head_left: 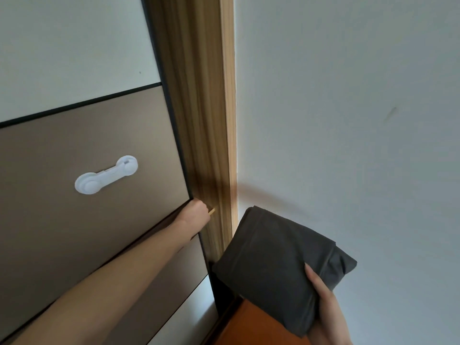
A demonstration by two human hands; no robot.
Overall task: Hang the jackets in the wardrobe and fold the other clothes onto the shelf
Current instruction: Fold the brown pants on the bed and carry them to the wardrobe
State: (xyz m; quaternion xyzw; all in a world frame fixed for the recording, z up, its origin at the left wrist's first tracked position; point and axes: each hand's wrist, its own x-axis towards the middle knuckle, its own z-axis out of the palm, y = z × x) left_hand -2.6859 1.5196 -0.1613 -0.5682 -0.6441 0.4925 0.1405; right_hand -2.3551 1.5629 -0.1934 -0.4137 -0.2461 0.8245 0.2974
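Here, the left hand (196, 211) is curled around the dark edge of the sliding wardrobe door (87, 150), at the seam where the door meets the wood-grain wardrobe frame (199, 108); a small pale tab shows just beside the knuckles, its nature unclear. The right hand (323, 302) holds a folded dark grey garment (271, 265) from below, thumb laid over the top near its bunched right corner, the other fingers hidden beneath. The bundle hangs in front of the white wall (348, 120), just right of the frame and above an orange-brown floor (254, 324). A white child-safety latch (105, 175) sits on the tan door panel, well apart from the gripping hand. The wardrobe appears closed, so the shelf inside is not visible; the step in hand is judged to be opening the door so the garment can be shelved. Risks: a one-handed hold near a single corner could let the folds slip and the bundle sag open; fingers wrapped on the door edge could be pinched against the frame; the garment, held close to the frame, could catch on the moving door.
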